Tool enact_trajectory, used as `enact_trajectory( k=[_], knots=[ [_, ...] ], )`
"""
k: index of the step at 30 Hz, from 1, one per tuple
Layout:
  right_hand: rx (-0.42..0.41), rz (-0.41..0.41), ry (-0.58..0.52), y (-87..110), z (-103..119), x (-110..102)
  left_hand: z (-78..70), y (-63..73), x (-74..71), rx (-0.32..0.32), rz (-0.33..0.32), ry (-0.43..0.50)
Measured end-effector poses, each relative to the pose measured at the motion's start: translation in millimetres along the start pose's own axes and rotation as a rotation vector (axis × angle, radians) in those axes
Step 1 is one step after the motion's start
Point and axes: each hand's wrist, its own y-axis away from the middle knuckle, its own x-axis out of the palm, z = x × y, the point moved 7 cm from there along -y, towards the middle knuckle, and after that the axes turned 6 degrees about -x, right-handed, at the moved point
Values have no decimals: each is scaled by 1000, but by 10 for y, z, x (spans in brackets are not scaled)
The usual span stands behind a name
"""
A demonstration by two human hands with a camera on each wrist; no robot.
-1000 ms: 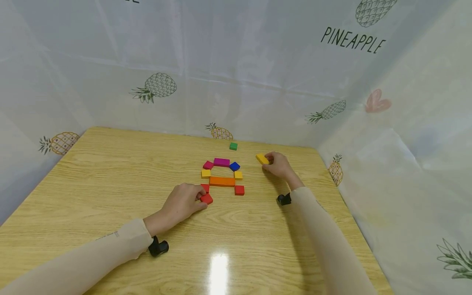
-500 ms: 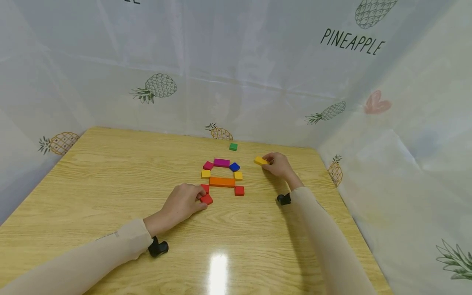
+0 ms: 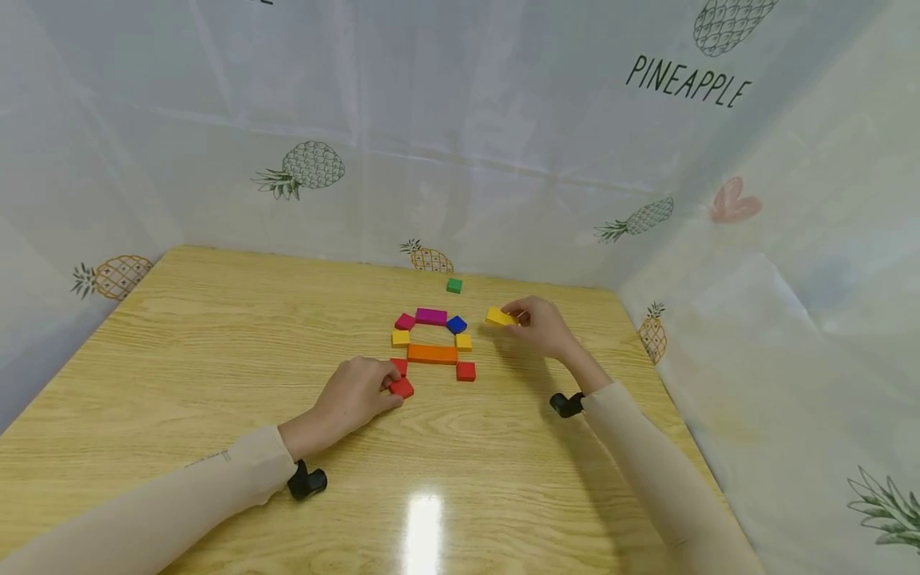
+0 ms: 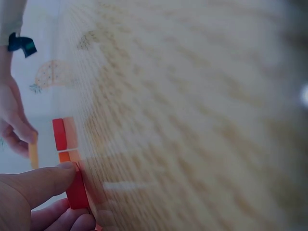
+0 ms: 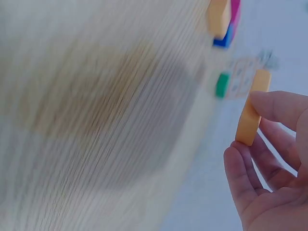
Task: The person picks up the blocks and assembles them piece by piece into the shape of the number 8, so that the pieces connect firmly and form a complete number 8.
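Note:
My left hand (image 3: 352, 399) pinches a red block (image 3: 402, 388) between thumb and fingers at the front left of a block figure. In the left wrist view the thumb presses one side of that red block (image 4: 77, 192), which sits on the table. A second red block (image 3: 398, 366), partly behind the fingertips, lies just beyond it. My right hand (image 3: 542, 327) holds a longer yellow block (image 3: 500, 317) to the right of the figure. The right wrist view has this yellow block (image 5: 251, 115) between thumb and fingers, raised off the wood.
The figure includes an orange bar (image 3: 432, 354), a purple bar (image 3: 431, 317), a blue block (image 3: 456, 324), a pink block (image 3: 406, 322), small yellow blocks (image 3: 463, 343) and a red block (image 3: 465, 371). Behind it lies a green block (image 3: 454, 285). A pineapple-print sheet (image 3: 460, 192) hangs past the table.
My right hand has carried the yellow block leftward, closer to the figure, turning it more sideways. The left hand stays in place on the red block.

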Motion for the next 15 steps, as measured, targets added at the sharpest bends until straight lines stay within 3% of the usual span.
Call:
enact_trajectory(
  k=[6,15],
  knots=[
    [-119,22,-28,169,403,61,-10,12,-20,12,-11,-11],
    [-197,75,-42,468,776,334,-6,9,-17,7,2,-4]
  ],
)
